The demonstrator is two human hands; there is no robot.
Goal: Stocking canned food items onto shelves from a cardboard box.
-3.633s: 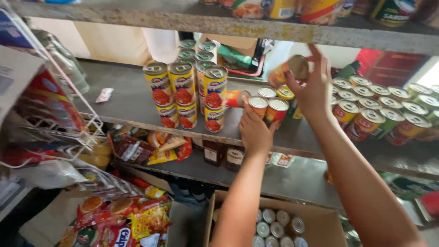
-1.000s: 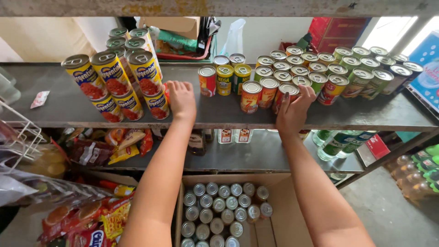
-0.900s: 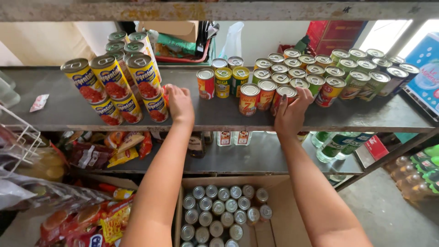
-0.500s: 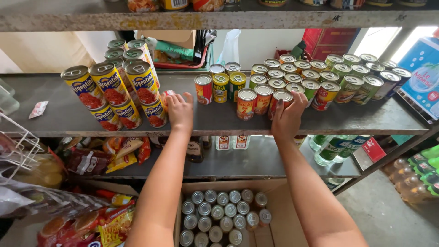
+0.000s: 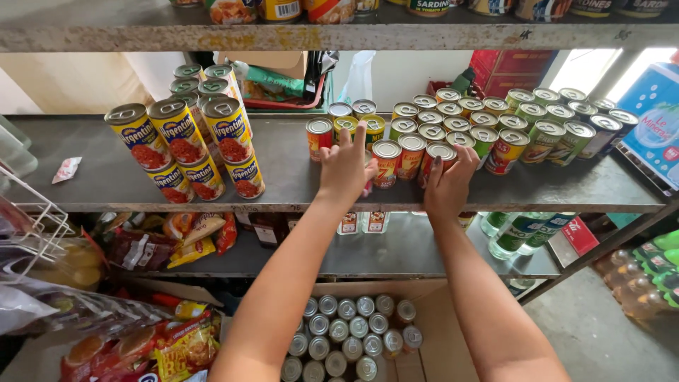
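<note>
Left to right: stacked tall cans (image 5: 185, 145) with red-and-yellow labels sit at the left of the grey metal shelf (image 5: 92, 185), untouched. Left hand (image 5: 346, 167) lies on the shelf in front of the small-can rows, fingers spread and reaching up to the orange-labelled can (image 5: 320, 138) and the yellow-green can (image 5: 346, 127); it looks open, touching not gripping, though the palm side is hidden. Right hand (image 5: 450, 182) is wrapped loosely around the front can (image 5: 440, 160) of the row, fingers on its rim and side; I read that as holding it in place on the shelf, not lifted. Judgement: the step is lining up the front row of small cans (image 5: 396, 157) between the two hands. Next move likely calls for squaring that can against its neighbours without tipping the ones behind, then more stock from the cardboard box (image 5: 348, 337) of cans below. Hard to tell: how firmly the right hand grips, what lies under the left palm, and the labels on the back rows (image 5: 544, 117). Top shelf (image 5: 339, 32) goods are cut off at the frame edge; the lower shelf is mostly blocked by both arms.
</note>
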